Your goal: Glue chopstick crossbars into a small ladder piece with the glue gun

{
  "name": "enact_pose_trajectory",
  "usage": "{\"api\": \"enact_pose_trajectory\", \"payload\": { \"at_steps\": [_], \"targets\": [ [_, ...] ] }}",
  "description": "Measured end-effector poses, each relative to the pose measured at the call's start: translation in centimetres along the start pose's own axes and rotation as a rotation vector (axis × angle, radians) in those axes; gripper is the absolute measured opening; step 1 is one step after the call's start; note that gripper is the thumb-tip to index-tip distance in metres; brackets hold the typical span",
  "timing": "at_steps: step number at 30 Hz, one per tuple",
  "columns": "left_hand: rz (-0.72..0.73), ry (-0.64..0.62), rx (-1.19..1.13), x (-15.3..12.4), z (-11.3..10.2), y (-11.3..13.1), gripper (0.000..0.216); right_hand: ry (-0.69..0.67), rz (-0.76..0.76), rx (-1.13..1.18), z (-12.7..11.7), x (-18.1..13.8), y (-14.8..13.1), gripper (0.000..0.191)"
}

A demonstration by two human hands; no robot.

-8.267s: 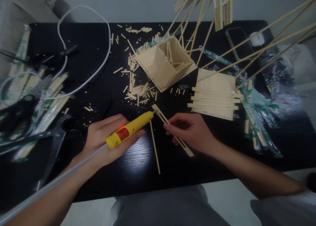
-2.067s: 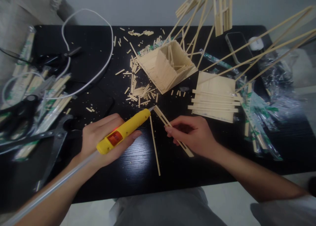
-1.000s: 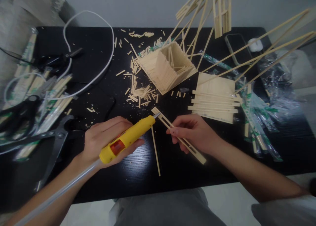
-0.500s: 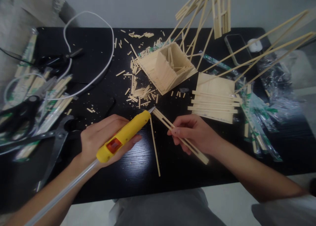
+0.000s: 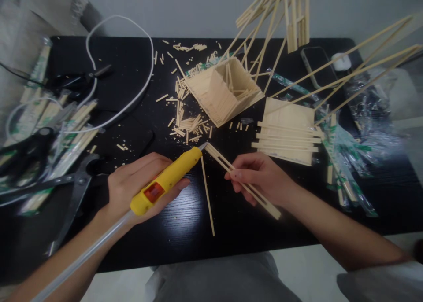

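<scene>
My left hand [image 5: 142, 183] is closed round a yellow hot glue gun [image 5: 168, 178], with a clear glue stick [image 5: 86, 253] trailing from its back end. Its metal nozzle meets the far end of a pair of joined wooden chopsticks [image 5: 261, 197]. Those chopsticks are pinched in my right hand [image 5: 254, 176], slanting down to the right, with a narrow gap between them. A loose chopstick [image 5: 208, 196] lies on the table between my hands. Beyond my right hand, several sticks [image 5: 287, 137] rest across a flat wooden panel [image 5: 291, 110].
A box-like stick structure [image 5: 228, 90] stands mid-table, cut stick pieces [image 5: 190, 123] scattered beside it. Long stick frames [image 5: 350, 73] rise at the right. Wrapped chopsticks [image 5: 346, 174], a phone [image 5: 317, 66], pliers [image 5: 82, 178], scissors [image 5: 33, 148] and a white cable [image 5: 150, 51] lie around the black table [image 5: 158, 244].
Almost nothing differs. The view has shifted very slightly; the glue gun's nozzle stays at the end of the chopsticks, and both hands keep their holds.
</scene>
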State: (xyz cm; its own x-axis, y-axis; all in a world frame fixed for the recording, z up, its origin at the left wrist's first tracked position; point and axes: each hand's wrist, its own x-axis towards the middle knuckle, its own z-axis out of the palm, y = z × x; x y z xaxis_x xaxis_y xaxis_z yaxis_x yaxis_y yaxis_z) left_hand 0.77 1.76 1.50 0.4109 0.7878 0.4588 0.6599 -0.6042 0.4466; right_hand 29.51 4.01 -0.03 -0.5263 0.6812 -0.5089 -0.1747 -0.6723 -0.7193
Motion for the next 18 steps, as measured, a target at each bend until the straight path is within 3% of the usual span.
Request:
{"api": "enact_pose_trajectory", "payload": {
  "at_steps": [18],
  "targets": [
    [-0.017,-0.005,-0.021,-0.46,0.51,-0.14,0.020,0.090,-0.037,-0.099,0.42,-0.20,-0.07,0.027]
  ]
}}
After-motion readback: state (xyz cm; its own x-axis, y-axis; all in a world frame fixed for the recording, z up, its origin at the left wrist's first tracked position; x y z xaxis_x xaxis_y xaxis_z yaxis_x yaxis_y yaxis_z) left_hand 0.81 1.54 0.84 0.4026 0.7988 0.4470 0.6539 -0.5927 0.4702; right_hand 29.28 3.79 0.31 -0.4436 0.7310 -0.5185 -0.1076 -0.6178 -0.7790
